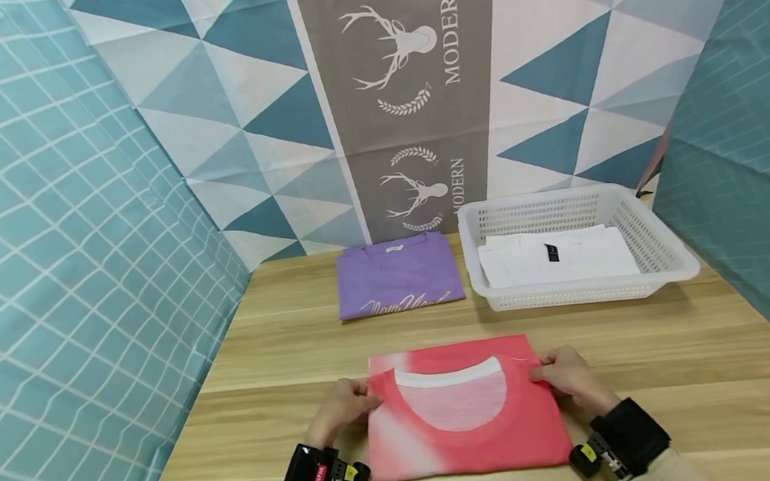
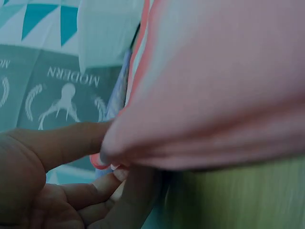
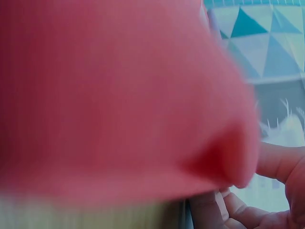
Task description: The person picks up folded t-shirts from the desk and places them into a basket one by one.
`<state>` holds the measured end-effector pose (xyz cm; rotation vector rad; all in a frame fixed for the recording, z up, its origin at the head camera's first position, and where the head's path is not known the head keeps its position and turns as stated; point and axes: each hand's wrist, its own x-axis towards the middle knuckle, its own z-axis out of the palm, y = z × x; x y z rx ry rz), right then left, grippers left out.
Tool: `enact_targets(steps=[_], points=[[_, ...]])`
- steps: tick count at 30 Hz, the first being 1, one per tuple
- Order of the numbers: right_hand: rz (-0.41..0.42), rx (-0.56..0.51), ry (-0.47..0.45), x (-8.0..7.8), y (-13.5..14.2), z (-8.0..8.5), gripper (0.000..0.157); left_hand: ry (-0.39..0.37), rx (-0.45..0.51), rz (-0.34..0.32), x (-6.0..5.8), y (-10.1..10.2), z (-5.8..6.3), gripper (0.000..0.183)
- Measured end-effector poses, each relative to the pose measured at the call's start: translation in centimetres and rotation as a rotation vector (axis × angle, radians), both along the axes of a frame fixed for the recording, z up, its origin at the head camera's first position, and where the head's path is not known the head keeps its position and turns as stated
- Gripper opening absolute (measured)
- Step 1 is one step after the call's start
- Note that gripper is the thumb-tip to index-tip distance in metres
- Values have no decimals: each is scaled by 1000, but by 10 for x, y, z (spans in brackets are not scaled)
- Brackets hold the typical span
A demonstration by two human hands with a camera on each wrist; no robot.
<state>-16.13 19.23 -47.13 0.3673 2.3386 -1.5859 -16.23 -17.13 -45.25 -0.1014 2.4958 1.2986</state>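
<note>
A folded red T-shirt [image 1: 469,443] with a pale patch and a white inner neckband lies near the front of the table, neckline away from me. My left hand [image 1: 344,407] pinches its left edge by the shoulder, thumb above and fingers beneath. At the opposite shoulder my right hand [image 1: 569,378] pinches the right edge. In the left wrist view the left thumb [image 2: 71,143] presses on the pale cloth [image 2: 214,86]. The right wrist view has the red cloth [image 3: 124,105] bulging up close, partly hiding the right fingers [image 3: 243,212].
A folded purple T-shirt [image 1: 397,273] with script lettering lies at the back of the wooden table [image 1: 265,353]. Right of it stands a white plastic basket [image 1: 576,294] holding a folded white garment [image 1: 554,258]. Patterned cloth hangs [image 1: 409,105] behind and at both sides.
</note>
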Motion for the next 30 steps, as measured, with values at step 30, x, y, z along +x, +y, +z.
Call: enact_targets(steps=[30], points=[[65,-13,-4,0,10,3,49,156,95,36,-4,25,-14,23]])
